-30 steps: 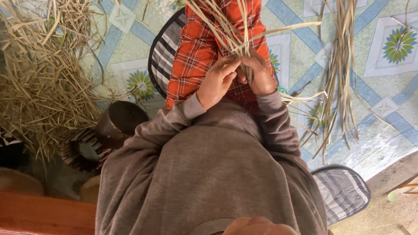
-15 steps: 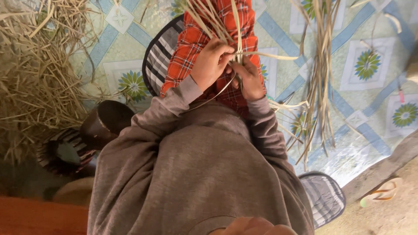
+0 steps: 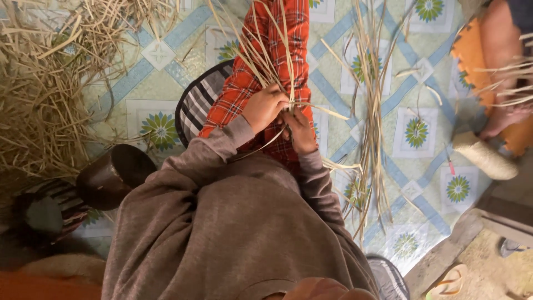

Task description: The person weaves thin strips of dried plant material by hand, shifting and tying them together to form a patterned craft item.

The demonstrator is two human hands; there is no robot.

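Both hands meet over the lap: left hand (image 3: 265, 106) and right hand (image 3: 300, 130) closed on pale straw strips (image 3: 273, 53) (fanning toward twelve o'clock). More strips (image 3: 371, 111) lie on the mat (image 3: 333, 66) at three o'clock.

Dry matt straw strips (image 3: 266, 61) — glossy patterned floor mat (image 3: 400, 83).

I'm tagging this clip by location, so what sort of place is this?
Probably a home craft spot worked on the floor: a patterned floor mat, a heap of dry straw beside it, and both hands gripping pale fibre strips.
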